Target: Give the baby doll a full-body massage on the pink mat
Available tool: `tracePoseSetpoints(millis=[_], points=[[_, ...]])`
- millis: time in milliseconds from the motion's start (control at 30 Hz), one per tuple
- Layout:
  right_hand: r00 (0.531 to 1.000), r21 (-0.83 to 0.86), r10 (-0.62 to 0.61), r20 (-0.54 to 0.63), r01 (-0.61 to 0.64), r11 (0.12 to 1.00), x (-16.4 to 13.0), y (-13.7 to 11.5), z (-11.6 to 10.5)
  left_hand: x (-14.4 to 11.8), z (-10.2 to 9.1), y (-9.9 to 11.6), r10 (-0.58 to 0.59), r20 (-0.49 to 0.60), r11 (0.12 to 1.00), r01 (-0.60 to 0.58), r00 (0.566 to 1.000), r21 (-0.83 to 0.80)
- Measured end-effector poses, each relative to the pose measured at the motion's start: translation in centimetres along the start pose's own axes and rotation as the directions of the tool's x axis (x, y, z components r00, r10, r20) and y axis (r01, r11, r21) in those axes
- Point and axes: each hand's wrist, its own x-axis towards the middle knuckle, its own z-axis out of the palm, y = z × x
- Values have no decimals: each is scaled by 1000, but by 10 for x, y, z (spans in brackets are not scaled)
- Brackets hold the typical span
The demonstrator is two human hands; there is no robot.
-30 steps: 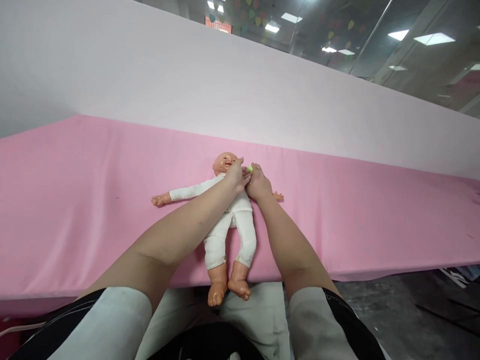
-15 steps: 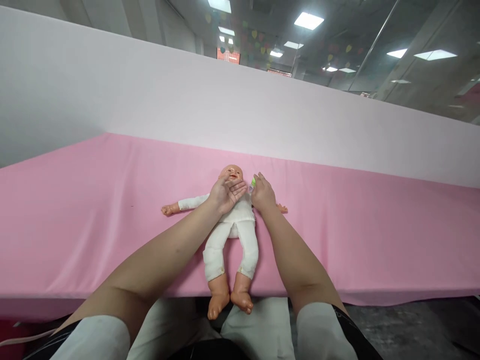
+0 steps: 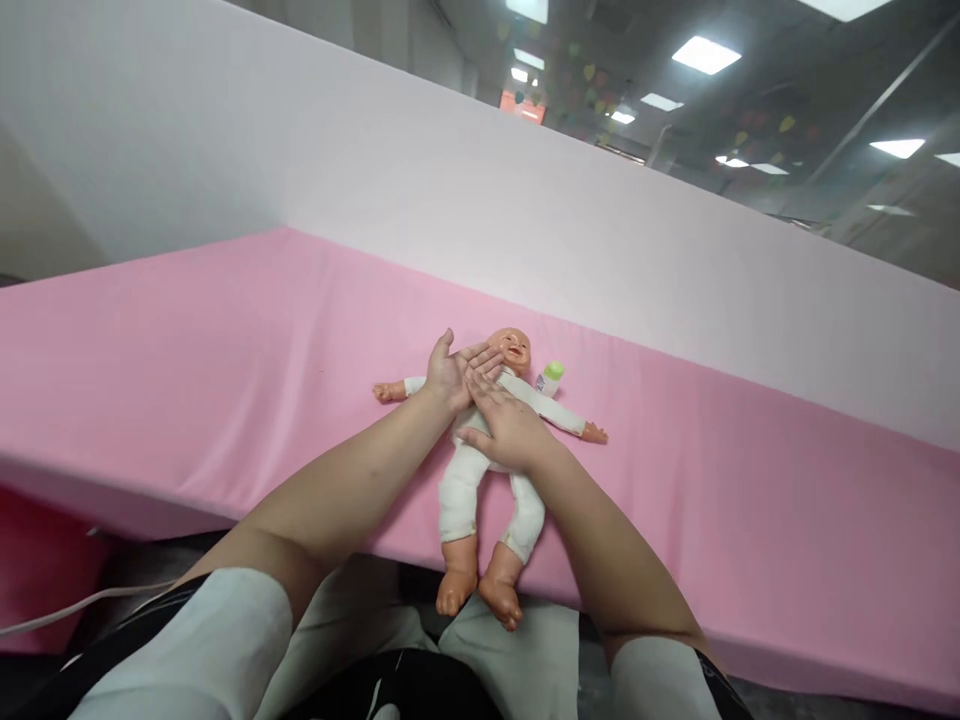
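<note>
A baby doll [image 3: 466, 478] with a white cloth body lies on its back on the pink-covered table, its feet over the front edge. My left hand [image 3: 454, 378] is palm up above the doll's chest, fingers stretched out. Across its palm and finger bases, my right hand [image 3: 504, 425] lies palm down with straight fingers, the two hands touching. Neither hand holds anything that shows. Beside the doll's head stands a small clear bottle [image 3: 550, 379] with a lime-green cap, apart from both hands. Much of the doll's chest is hidden behind my hands.
The pink cover [image 3: 750, 480] spreads to both sides and hangs over the table's front edge. A pale wall panel [image 3: 480, 190] rises behind the table, with glass above it. At the lower left a white cable [image 3: 90, 602] runs past something red [image 3: 37, 560].
My right hand has let go of the bottle, which now stands by the doll's head, and has moved left onto my left palm. The camera view has turned and tilted.
</note>
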Motion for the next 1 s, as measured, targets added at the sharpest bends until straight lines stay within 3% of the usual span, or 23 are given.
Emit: tracePoseSetpoints(millis=[100,233,467,633,867,1000], points=[[998,26,-57,13,57,998,-5,-11,-1,0,-2,3,-7,15,999,7,1000,-34],[994,13,-101,-26,102,995,-7,-17,1,-5,5,-8,-62,96,997,67,993,-44],[995,-116,42,-90,-52,992,0,3,3,-8,10,-29,-205,153,979,203,967,31],[993,-145,110,-40,-115,983,4,8,6,2,0,-12,-109,125,994,112,986,-18],[998,-62,-57,40,59,996,-1,-14,4,8,-9,9,-5,67,999,9,998,-46],[991,-56,-133,-27,131,990,-2,-21,7,5,-3,0,-79,136,995,85,988,-43]])
